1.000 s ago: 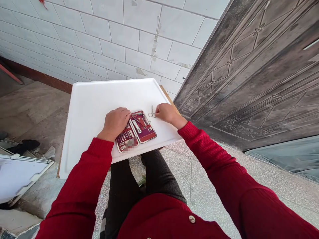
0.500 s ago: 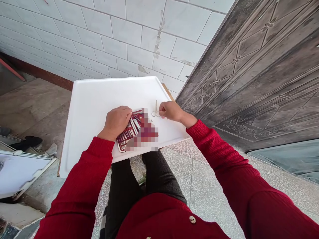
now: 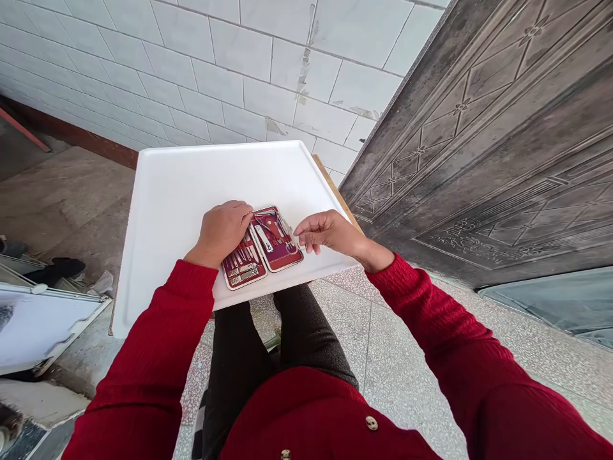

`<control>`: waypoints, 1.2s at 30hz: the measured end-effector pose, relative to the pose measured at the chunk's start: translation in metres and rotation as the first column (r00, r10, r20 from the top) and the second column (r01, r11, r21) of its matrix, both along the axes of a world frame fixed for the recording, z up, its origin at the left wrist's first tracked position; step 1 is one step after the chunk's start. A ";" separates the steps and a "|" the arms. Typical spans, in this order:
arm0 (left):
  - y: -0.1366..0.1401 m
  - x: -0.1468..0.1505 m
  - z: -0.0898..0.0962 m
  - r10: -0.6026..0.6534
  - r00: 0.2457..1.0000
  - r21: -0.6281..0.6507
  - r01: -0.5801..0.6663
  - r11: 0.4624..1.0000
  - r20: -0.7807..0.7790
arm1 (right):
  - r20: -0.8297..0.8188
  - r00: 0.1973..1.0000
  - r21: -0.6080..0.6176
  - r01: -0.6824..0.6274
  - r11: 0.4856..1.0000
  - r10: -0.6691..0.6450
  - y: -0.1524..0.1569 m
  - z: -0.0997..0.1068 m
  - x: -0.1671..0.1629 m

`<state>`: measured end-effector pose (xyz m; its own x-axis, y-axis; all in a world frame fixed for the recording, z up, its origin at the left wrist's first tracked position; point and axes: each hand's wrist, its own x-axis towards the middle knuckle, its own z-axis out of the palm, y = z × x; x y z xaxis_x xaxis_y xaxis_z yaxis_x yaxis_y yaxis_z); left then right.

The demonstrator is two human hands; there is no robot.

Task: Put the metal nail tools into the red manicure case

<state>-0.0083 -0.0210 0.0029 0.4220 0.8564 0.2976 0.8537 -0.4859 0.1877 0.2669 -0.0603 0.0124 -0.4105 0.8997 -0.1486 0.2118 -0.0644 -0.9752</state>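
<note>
An unfolded manicure case with a red lining lies near the front edge of the white tabletop. Nail clippers and several slim metal tools are tucked into its two halves. My left hand is closed over the left half's far corner, gripping the case and covering part of the tools. My right hand is at the right half's outer edge. Thumb and fingers are pinched on the small scissors, whose handle loops show at the fingertips; the blades blend with the case.
The white tabletop has a raised rim and stands against a tiled wall. A carved metal door rises close on the right. Clutter with a white panel lies on the floor at left.
The scissors, upright on the tabletop right of the case beside my right hand, are now at the case's right half in my right fingers. My left hand has stayed on the case.
</note>
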 end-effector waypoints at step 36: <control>-0.002 -0.001 0.001 -0.020 1.000 0.013 0.020 1.000 0.011 | 0.032 0.999 -0.094 -0.035 0.995 0.038 -0.029 -0.011 -0.026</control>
<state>-0.0092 -0.0230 0.0036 0.4359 0.8437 0.3132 0.8415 -0.5055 0.1906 0.2408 -0.0895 0.0017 -0.4359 0.8660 -0.2452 0.2483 -0.1462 -0.9576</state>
